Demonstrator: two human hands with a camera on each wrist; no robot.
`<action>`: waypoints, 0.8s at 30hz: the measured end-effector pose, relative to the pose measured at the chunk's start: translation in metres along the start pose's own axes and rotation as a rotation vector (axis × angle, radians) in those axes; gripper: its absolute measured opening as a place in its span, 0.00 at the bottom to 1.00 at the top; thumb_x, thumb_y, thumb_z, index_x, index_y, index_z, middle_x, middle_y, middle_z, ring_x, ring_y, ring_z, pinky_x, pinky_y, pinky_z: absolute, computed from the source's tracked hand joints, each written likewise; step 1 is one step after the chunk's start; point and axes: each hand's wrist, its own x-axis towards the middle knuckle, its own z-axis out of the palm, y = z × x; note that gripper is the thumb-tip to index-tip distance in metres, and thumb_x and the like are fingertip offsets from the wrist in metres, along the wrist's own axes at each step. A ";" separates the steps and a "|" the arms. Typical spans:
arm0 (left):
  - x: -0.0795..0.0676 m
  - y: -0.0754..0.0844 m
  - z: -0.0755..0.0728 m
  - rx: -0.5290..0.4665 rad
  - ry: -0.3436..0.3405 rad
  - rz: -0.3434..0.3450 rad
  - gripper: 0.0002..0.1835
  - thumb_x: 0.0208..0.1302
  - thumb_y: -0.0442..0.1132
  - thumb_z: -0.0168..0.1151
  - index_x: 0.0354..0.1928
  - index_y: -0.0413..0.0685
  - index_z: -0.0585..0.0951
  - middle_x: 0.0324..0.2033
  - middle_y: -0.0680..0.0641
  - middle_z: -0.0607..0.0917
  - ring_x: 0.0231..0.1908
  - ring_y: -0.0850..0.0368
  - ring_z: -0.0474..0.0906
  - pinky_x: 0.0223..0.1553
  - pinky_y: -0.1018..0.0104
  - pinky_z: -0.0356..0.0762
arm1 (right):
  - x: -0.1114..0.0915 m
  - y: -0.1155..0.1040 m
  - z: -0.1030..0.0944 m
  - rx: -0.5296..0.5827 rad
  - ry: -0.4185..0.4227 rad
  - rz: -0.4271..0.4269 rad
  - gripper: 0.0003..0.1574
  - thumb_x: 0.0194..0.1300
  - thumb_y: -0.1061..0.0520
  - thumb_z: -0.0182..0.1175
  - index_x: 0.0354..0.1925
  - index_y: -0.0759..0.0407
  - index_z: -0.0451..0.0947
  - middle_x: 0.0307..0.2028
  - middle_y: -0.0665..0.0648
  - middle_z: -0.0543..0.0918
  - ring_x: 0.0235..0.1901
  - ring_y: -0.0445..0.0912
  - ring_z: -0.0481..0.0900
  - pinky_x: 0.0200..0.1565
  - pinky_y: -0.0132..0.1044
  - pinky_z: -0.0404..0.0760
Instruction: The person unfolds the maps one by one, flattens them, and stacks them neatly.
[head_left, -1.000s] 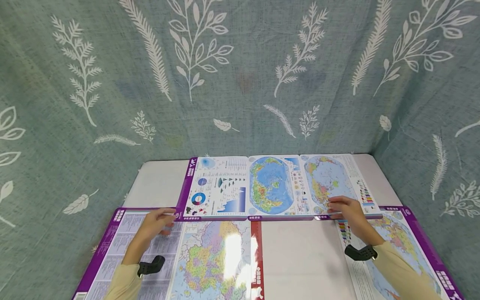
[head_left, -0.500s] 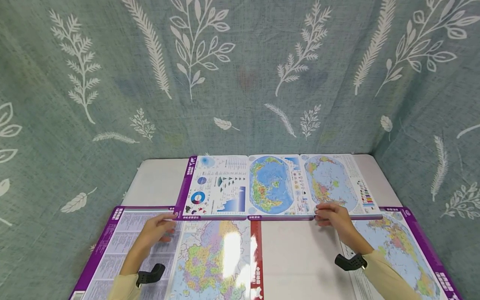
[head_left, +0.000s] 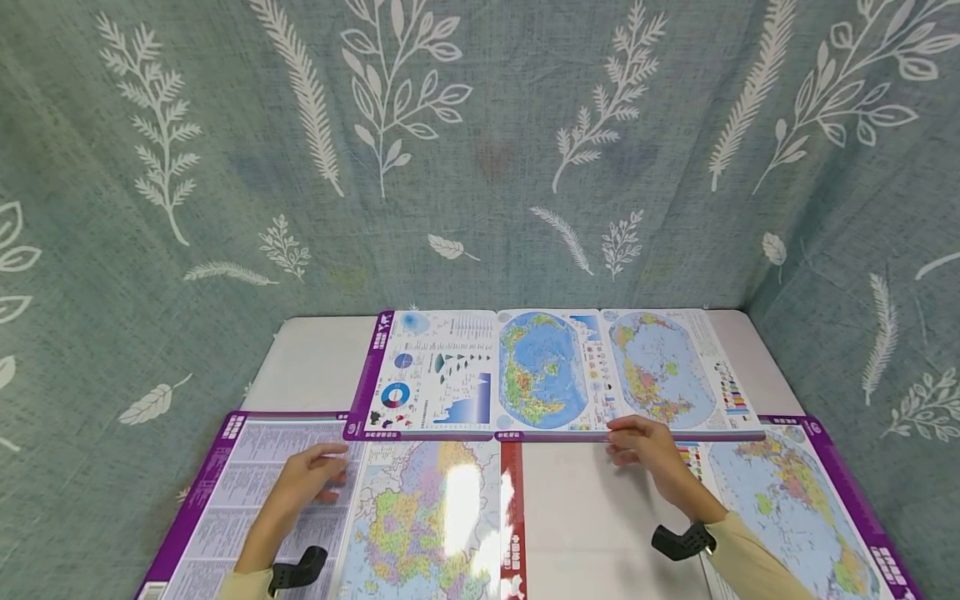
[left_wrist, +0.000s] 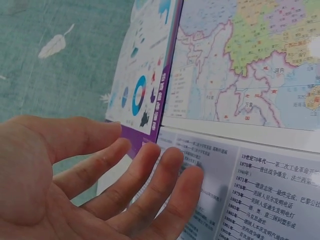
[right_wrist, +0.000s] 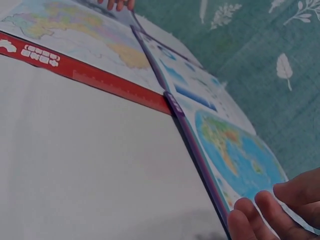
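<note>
A folded world map sheet [head_left: 442,375] with purple trim lies along the back of the white table. My right hand [head_left: 648,454] is at its front edge, fingers lightly bent, some over the map and some off its edge; whether they touch is unclear. In the right wrist view its fingertips [right_wrist: 267,200] have the sheet showing between them. My left hand [head_left: 303,479] hovers over the grey text sheet [head_left: 240,492], near the folded map's left corner. The left wrist view shows its fingers [left_wrist: 135,170] spread and relaxed, holding nothing.
A red-edged map of China [head_left: 420,517] lies at front centre, with glare on it. Another purple-edged world map [head_left: 802,492] lies at front right. Bare white table [head_left: 585,517] separates the two. A leaf-patterned green curtain [head_left: 480,167] rises directly behind the table.
My right hand has slid left along the folded map's front edge. My left hand has drawn slightly back toward me. The maps have stayed in place.
</note>
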 end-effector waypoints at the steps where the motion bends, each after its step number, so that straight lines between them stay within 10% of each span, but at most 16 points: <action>1: -0.001 0.000 0.000 0.002 0.001 -0.002 0.23 0.67 0.41 0.56 0.61 0.36 0.71 0.44 0.36 0.81 0.39 0.49 0.80 0.36 0.56 0.82 | -0.001 0.000 0.002 0.000 -0.005 0.001 0.19 0.63 0.64 0.59 0.49 0.75 0.73 0.39 0.68 0.83 0.34 0.52 0.83 0.34 0.40 0.83; 24: -0.017 -0.001 0.020 0.050 0.011 0.013 0.21 0.66 0.38 0.57 0.57 0.33 0.73 0.44 0.36 0.81 0.40 0.48 0.79 0.34 0.58 0.81 | -0.021 0.018 0.054 0.049 -0.116 0.019 0.17 0.63 0.65 0.57 0.49 0.75 0.74 0.37 0.69 0.82 0.33 0.55 0.83 0.36 0.45 0.83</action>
